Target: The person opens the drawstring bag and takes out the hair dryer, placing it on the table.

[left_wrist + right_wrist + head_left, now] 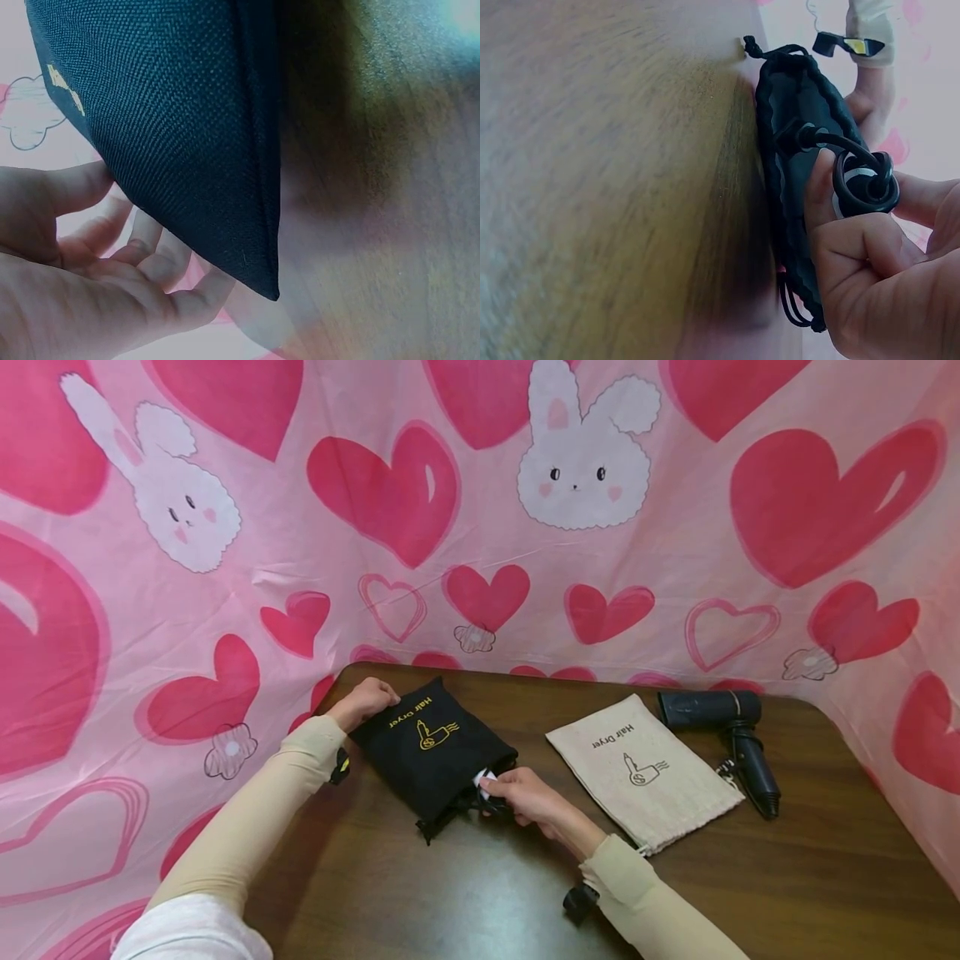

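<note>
A black drawstring bag (420, 772) printed "Hair Dryer" lies on the table's left half, its mouth facing me. My left hand (365, 700) holds the bag's far left edge, thumb on one side and fingers on the other in the left wrist view. At the open mouth, my right hand (531, 800) grips a coiled black cord (864, 191) with a white tag (483, 779) on it. The right wrist view shows the cord running into the bag's opening, beside a dark end of something (795, 139) inside. Most of the contents are hidden by the cloth.
To the right lies a flat beige drawstring bag (637, 777), also printed "Hair Dryer". A black hair dryer (708, 710) rests beyond it, handle toward me. A pink heart-patterned cloth (480, 543) hangs behind the brown wooden table (465, 893).
</note>
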`<state>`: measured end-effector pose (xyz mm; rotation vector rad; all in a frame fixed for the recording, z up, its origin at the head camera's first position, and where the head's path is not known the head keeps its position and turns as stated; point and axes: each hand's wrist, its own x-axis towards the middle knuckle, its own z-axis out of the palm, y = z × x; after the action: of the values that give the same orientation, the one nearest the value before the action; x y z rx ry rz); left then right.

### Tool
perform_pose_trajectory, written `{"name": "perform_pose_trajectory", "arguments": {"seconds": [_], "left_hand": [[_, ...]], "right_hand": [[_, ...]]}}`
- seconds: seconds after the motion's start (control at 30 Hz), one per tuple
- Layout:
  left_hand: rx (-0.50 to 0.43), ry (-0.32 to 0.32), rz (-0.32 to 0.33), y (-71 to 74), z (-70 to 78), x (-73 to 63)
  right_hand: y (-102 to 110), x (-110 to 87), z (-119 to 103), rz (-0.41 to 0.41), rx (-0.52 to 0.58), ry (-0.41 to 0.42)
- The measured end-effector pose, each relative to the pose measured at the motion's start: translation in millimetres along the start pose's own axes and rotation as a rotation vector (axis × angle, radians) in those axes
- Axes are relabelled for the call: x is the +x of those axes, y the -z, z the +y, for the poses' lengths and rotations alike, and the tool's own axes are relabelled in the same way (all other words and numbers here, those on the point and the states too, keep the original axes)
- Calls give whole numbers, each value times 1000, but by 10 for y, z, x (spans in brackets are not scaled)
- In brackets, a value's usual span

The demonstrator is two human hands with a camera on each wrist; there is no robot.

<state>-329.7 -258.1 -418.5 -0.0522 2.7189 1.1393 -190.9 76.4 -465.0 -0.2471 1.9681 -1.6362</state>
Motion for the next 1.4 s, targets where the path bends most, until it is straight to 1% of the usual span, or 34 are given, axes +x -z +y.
{"name": "perform_pose_trajectory", "arguments": {"seconds": [0.1, 0.4, 0.53, 0.77, 0.83, 0.97, 1.23, 1.4], "left_hand": [[-11, 19, 3, -5, -3, -1], [-2, 19, 1, -23, -35, 14], [-9, 24, 2, -26, -44, -7], [-60, 91, -18, -19, -39, -65], [-69, 95, -18, -17, -38, -63], [-60, 80, -13, -16, -49, -47], [-51, 88, -16, -25, -47, -29], [-32, 75, -18, -25, -38, -27]], "right_hand": [[2, -11, -11, -3, 3, 4], [3, -19, 21, 19, 0, -8], [0, -23, 32, 22, -9, -15], [-4, -62, 28, 25, -7, -8], [-2, -67, 28, 29, -8, -1], [6, -77, 23, 27, -9, 13], [13, -95, 31, 26, -6, 22], [19, -111, 26, 30, -11, 23]]}}
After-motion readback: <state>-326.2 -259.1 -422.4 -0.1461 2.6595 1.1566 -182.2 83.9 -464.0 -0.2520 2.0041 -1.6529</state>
